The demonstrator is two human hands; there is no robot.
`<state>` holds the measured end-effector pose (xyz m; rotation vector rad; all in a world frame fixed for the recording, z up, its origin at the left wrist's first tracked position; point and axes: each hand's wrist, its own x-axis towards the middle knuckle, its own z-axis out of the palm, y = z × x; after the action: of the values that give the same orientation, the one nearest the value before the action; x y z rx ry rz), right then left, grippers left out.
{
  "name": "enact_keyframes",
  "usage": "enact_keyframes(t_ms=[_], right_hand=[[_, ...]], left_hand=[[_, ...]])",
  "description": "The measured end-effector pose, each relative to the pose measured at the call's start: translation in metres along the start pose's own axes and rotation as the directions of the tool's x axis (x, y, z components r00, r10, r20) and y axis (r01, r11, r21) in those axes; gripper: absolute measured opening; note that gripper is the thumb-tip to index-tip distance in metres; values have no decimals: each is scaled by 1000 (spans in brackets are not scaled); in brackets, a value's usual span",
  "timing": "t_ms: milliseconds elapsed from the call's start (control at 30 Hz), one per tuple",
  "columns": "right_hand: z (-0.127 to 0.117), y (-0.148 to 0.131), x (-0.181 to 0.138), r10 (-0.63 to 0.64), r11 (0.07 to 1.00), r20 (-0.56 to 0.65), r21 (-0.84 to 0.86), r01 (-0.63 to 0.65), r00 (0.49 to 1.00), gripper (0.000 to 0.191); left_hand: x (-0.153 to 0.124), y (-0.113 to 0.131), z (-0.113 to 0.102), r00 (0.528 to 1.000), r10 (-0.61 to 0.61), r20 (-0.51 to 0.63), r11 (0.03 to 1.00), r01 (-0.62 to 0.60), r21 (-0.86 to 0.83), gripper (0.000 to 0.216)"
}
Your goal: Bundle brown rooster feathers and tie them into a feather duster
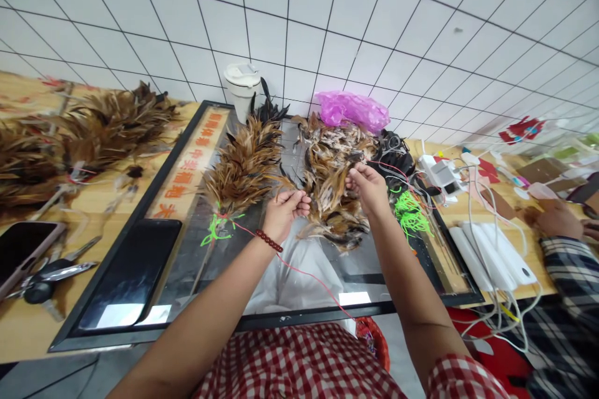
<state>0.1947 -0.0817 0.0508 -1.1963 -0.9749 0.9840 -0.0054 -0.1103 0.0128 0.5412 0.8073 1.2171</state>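
Observation:
My left hand (pixel 284 215), with a beaded bracelet (pixel 269 240) at its wrist, is closed in a pinch; a thin brown feather (pixel 283 182) sticks out of it. Over the loose feather pile (pixel 327 181) my right hand (pixel 369 187) pinches a brown feather (pixel 352 164) at the pile's right side. Left of my hands lies a feather bundle (pixel 246 165) on a thin stick (pixel 202 268), black feathers at its far end and bright green strands (pixel 216 229) at its base. A red thread (pixel 304 271) runs from that base past my left wrist to the near edge.
The glass-topped black frame (pixel 262 322) lies on the wooden table. Around it are a phone (pixel 135 268), a white lidded cup (pixel 242 90), a pink plastic bag (pixel 353 110), green strands (pixel 412 215), white power banks with cables (pixel 496 255) and keys (pixel 56 274). A co-worker's hand (pixel 559 221) is at right.

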Motion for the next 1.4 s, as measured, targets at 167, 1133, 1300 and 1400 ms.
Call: enact_keyframes(t_ms=[167, 1133, 1300, 1400], right_hand=[[-11, 4, -10, -453, 678, 173, -570, 464, 875, 17], [37, -39, -20, -38, -164, 938, -346, 924, 344, 21], [44, -38, -21, -11, -204, 949, -309, 929, 314, 22], [48, -38, -22, -3, -188, 952, -301, 935, 305, 22]], left_hand=[[1, -2, -1, 999, 19, -25, 1000, -20, -23, 34], [-2, 3, 1, 976, -187, 111, 961, 159, 228, 27], [-3, 4, 2, 977, -190, 101, 959, 163, 234, 29], [-3, 3, 3, 978, -187, 93, 954, 158, 257, 29]])
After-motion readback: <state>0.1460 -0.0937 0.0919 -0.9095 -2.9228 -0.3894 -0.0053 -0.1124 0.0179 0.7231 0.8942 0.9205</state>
